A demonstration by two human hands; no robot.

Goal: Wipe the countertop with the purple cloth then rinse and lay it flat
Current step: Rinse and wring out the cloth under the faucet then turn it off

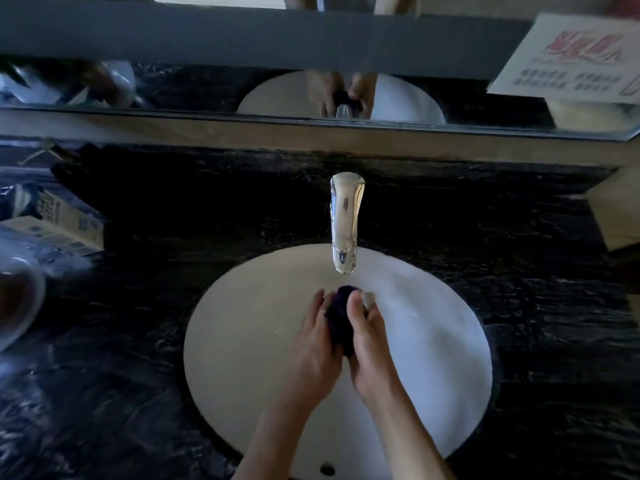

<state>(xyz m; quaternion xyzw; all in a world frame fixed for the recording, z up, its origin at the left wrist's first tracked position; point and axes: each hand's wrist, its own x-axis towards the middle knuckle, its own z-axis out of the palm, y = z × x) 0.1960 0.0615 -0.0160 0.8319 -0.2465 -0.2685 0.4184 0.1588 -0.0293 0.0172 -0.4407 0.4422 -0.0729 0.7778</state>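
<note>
While the left hand [313, 344] and the right hand [369, 348] press together over the white sink [433, 358], both curl around the bunched purple cloth [341, 313] squeezed between them — just below the chrome faucet [344, 220], with dark countertop [519, 306] on either side.

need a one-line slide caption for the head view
Both hands, left hand and right hand, squeeze the bunched purple cloth over the white sink just below the chrome faucet.
</note>
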